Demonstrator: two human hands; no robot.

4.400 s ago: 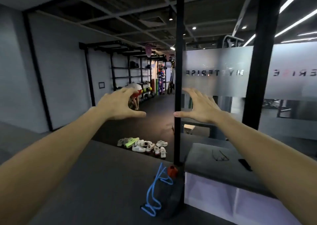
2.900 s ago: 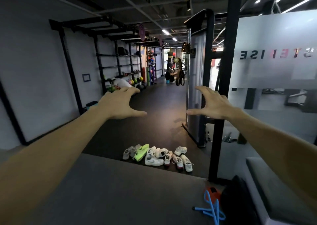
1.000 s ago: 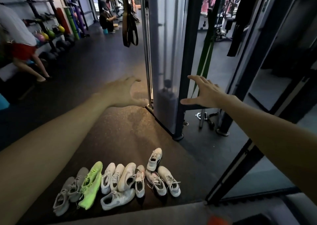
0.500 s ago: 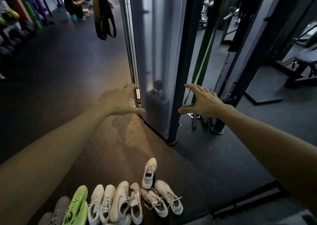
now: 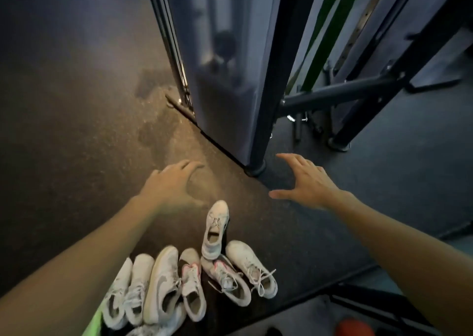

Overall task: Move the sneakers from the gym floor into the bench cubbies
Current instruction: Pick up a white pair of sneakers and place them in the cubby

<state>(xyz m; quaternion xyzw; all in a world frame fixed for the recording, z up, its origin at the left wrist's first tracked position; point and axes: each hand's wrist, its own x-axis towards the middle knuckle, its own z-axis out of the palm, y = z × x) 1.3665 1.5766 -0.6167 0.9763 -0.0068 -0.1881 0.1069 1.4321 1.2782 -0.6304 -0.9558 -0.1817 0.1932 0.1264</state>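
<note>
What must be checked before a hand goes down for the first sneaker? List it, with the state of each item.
1. Left hand free: ok, open, holding nothing.
2. Right hand free: ok, fingers spread, empty.
3. Sneakers in view: ok, white sneakers clustered on the gym floor below both hands.
4. Easy first pick: ok, the lone sneaker stands ahead of the row, its opening facing up.
5. Hands in contact with a shoe: not ok, both hover above.
6. Bench cubbies free: cannot tell, out of view.

Dim, warm-toned light – the floor (image 5: 76, 105) is brightest mid-left and falls to shadow far left. Motion blur softens everything; the wide-angle view bends edges.
</note>
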